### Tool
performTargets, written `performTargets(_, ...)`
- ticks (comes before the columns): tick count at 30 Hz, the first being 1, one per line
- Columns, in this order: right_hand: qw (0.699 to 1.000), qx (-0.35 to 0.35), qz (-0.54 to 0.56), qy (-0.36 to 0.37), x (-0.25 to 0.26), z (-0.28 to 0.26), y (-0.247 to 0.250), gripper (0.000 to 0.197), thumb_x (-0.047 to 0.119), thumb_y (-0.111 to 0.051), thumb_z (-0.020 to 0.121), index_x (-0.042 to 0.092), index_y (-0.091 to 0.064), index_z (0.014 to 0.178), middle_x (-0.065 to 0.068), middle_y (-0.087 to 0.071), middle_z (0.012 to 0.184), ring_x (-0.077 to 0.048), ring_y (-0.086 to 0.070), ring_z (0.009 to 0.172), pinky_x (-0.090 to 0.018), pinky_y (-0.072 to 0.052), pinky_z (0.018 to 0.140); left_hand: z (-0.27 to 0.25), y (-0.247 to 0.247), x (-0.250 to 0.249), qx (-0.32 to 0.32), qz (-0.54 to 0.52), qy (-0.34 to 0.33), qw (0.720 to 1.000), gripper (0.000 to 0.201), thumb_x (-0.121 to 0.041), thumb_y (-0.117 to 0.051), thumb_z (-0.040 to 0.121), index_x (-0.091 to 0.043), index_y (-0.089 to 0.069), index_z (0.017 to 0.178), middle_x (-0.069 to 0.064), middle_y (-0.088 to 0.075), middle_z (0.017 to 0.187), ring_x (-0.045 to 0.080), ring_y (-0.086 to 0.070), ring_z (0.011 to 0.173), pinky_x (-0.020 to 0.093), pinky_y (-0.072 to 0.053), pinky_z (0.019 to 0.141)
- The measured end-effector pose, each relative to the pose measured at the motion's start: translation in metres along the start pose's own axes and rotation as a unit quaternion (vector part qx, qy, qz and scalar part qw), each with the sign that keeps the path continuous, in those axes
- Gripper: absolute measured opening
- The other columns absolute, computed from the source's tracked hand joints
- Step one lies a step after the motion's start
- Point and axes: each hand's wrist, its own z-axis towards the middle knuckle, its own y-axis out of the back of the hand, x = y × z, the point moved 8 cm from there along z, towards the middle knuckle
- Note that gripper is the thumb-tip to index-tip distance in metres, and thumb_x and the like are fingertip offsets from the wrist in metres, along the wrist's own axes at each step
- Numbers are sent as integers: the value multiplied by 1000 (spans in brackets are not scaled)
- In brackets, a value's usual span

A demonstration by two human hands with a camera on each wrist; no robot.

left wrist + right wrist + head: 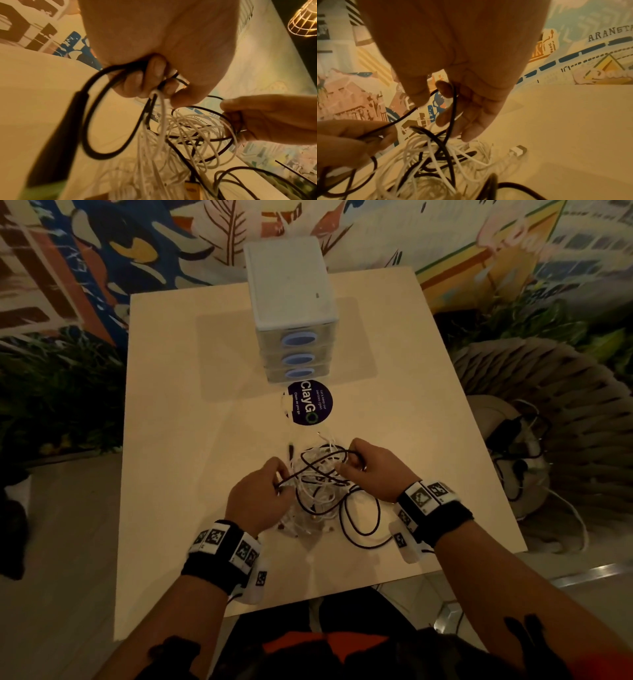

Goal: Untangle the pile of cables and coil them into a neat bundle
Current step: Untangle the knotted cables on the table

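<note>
In the lower middle of the head view, the pile of cables point(318, 487) lies on the table point(191, 412), a knot of white strands crossed by a black cable point(359, 518) that loops out toward the lower right. The left hand point(255, 496) has its fingers curled tight round several black and white strands at once. The right hand point(371, 469) pinches a raised loop of the black cable, which drapes over its fingers point(444, 89) in the right wrist view.

The main risk is pulling the hands apart while the black loop is threaded through the white strands: that would probably cinch the knot tighter instead of freeing it. The left hand's mixed grip could also drag the whole pile along, and a loose plug point(518, 151) may snag.

Where the black cable passes under the white strands is hard to follow, and blur in the left wrist view hides which strands are actually held.
</note>
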Motion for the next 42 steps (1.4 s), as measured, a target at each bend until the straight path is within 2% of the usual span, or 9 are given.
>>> performTargets(5, 997, 33, -55, -29, -12, 6, -12, 7, 16, -49, 99, 20, -47, 95, -1, -65, 87, -24, -57, 76, -39, -47, 70, 13, -12, 25, 10, 40, 58, 997, 13, -43, -60, 94, -37, -66, 103, -9, -57, 66, 12, -53, 61, 28, -34, 53)
performTargets(11, 998, 19, -28, -46, -24, 11, -10, 20, 13, -68, 87, 25, -54, 93, 11, -65, 89, -8, -59, 71, -29, -43, 71, 29, -29, 37, 61, -36, 81, 994, 30, -46, -59, 95, -30, -76, 115, -3, -75, 91, 18, -67, 81, 26, -46, 67)
performTargets(15, 997, 29, -16, -65, -26, 12, -15, 31, 18, -78, 81, 22, -51, 96, 8, -66, 90, -16, -65, 74, -34, -51, 73, 37, -31, 30, 78, -51, 75, 993, 22, -46, -65, 93, -29, -73, 104, -11, -59, 67, 7, -53, 60, 23, -34, 52)
performTargets(20, 997, 18, 6, -71, -27, 15, -16, 38, 22, -79, 79, 26, -44, 91, -1, -69, 97, -19, -69, 76, -46, -56, 76, 39, -24, 30, 62, -79, 74, 992, 19, -42, -73, 86, -29, -60, 89, -4, -52, 59, 16, -48, 53, 29, -30, 51)
performTargets(23, 997, 2, 40, -67, -22, 15, -13, 43, 16, -79, 79, 28, -38, 89, 1, -70, 97, -20, -69, 74, -49, -56, 75, 34, -28, 21, 116, -87, 24, 989, 23, -40, -79, 81, -30, -63, 96, -5, -51, 60, 14, -47, 53, 29, -33, 54)
performTargets(29, 992, -1, 114, -46, -10, 18, -19, 51, 27, -80, 73, 39, -32, 88, 4, -68, 94, -20, -73, 73, -52, -59, 71, 28, -44, 16, 147, -50, 7, 988, 49, -59, -78, 62, -38, -74, 106, -10, -76, 92, 11, -69, 85, 31, -56, 74)
performTargets(34, 989, -23, 137, -41, -9, 19, -20, 48, 10, -78, 81, 24, -34, 95, 2, -61, 92, -11, -65, 68, -38, -57, 66, 29, -42, 14, 82, 3, 13, 997, 16, -38, -72, 84, -22, -77, 85, 6, -70, 75, 28, -67, 77, 32, -48, 62)
performTargets(39, 988, -44, 144, -25, -7, 18, -11, 42, 8, -72, 83, 20, -38, 104, 2, -57, 93, -10, -59, 63, -43, -55, 64, 26, -36, 6, 62, -7, 3, 998, 35, -46, -63, 95, -26, -64, 66, -5, -46, 49, 19, -53, 56, 29, -31, 53)
performTargets(42, 988, -57, 141, -23, -6, 17, -4, 43, 9, -73, 84, 22, -39, 105, 6, -57, 92, -16, -60, 67, -46, -55, 67, 25, -31, 5, 56, -45, -9, 997, 36, -50, -62, 95, -31, -65, 65, -5, -47, 46, 8, -48, 50, 28, -33, 55)
